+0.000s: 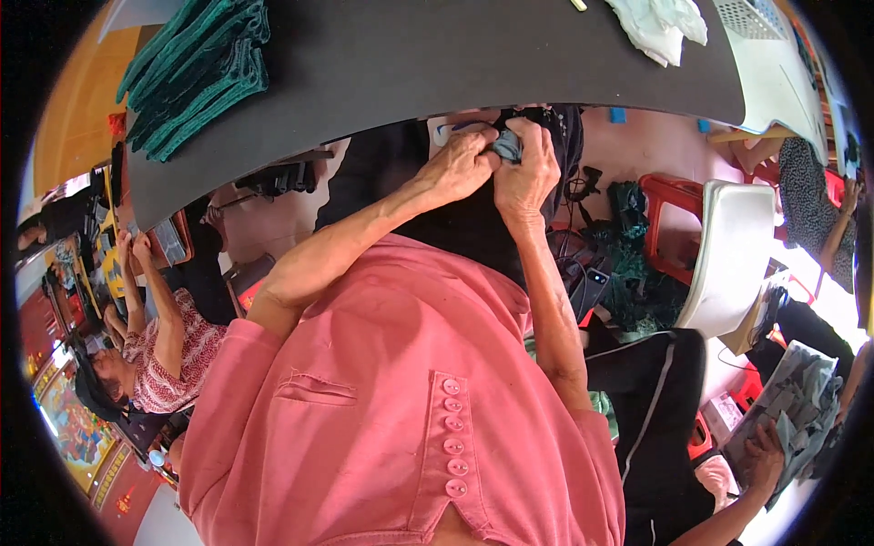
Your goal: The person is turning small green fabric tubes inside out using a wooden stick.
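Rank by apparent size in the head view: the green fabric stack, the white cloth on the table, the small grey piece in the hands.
1. green fabric stack
2. white cloth, partly cut off at the edge
3. grey piece, mostly hidden by both hands

Single head view, fisheye, looks steeply down own pink shirt (401,400) toward near edge of black table (437,64); close range, rim probably distorted.

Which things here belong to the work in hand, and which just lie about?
In hand:
left hand
right hand
small grey-blue cloth piece

Lying about:
stack of dark green folded cloths
white crumpled cloth
black tabletop
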The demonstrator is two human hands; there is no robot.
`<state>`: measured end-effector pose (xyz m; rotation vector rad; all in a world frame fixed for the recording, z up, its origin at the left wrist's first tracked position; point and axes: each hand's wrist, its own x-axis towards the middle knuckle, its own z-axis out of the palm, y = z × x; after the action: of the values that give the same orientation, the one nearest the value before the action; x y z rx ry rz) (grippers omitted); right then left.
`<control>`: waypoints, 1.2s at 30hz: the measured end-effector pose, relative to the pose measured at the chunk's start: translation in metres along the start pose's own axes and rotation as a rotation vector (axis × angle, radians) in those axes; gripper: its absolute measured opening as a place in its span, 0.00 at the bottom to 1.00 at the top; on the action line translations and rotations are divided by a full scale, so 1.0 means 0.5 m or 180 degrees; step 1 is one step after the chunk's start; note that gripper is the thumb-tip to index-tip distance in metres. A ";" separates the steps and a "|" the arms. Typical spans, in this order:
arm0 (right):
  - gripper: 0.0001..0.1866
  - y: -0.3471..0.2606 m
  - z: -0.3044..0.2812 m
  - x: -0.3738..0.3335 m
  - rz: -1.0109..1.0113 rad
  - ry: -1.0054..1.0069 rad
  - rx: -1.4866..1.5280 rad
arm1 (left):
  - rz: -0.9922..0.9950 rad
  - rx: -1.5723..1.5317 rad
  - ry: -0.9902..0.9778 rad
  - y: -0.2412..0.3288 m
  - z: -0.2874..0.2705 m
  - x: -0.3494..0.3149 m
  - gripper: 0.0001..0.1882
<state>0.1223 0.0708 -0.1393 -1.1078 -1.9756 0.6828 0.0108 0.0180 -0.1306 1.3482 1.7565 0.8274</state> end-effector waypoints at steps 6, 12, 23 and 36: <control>0.18 -0.019 -0.010 -0.001 0.0486 -0.0100 0.0313 | 0.0378 -0.0336 0.0166 -0.005 -0.001 0.004 0.12; 0.17 -0.020 -0.037 0.005 0.0797 -0.0498 0.0743 | 0.0555 -0.0172 0.0270 0.013 0.005 -0.002 0.08; 0.20 -0.026 -0.029 -0.007 0.0870 -0.0362 0.0898 | -0.0117 -0.1026 -0.0713 -0.027 -0.008 -0.027 0.17; 0.13 -0.045 0.023 -0.032 0.1037 0.0880 0.1589 | 0.0154 -0.1326 0.0292 -0.014 0.039 -0.020 0.17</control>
<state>0.1077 0.0451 -0.1349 -1.1415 -1.3043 1.0618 0.0260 0.0077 -0.1446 1.0903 1.5134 1.2212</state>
